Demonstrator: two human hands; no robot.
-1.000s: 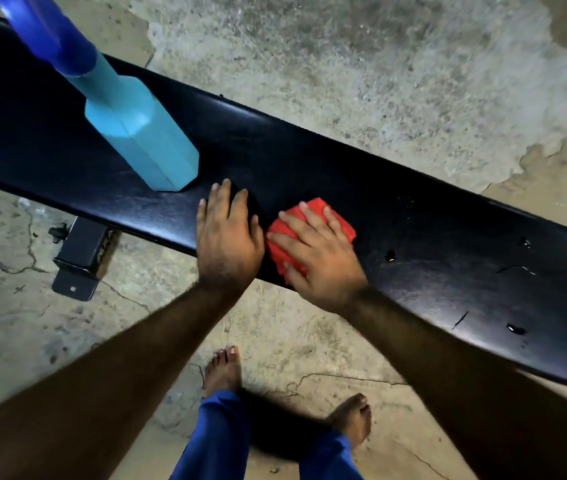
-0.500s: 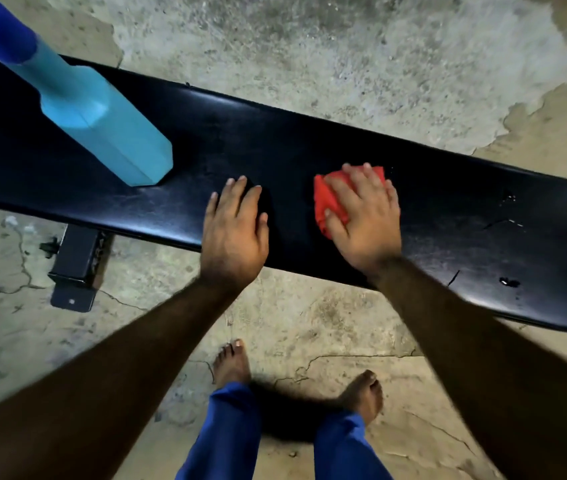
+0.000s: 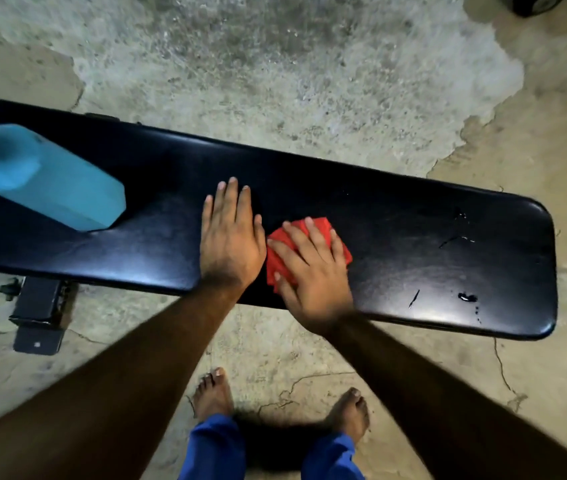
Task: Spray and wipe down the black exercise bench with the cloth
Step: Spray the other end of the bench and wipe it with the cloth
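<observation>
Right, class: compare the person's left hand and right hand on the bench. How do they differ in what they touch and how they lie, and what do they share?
The left hand lies flat on the bare black bench; the right hand presses a red cloth beneath it. The left fingers lie close together; the right fingers are spread across the cloth. The left hand looks sharp; the right looks slightly blurred. Both lie palm down, side by side.

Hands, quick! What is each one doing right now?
Left hand: open, flat on the black bench, holding nothing.
Right hand: open, straight fingers pressing the red cloth onto the bench.
</observation>
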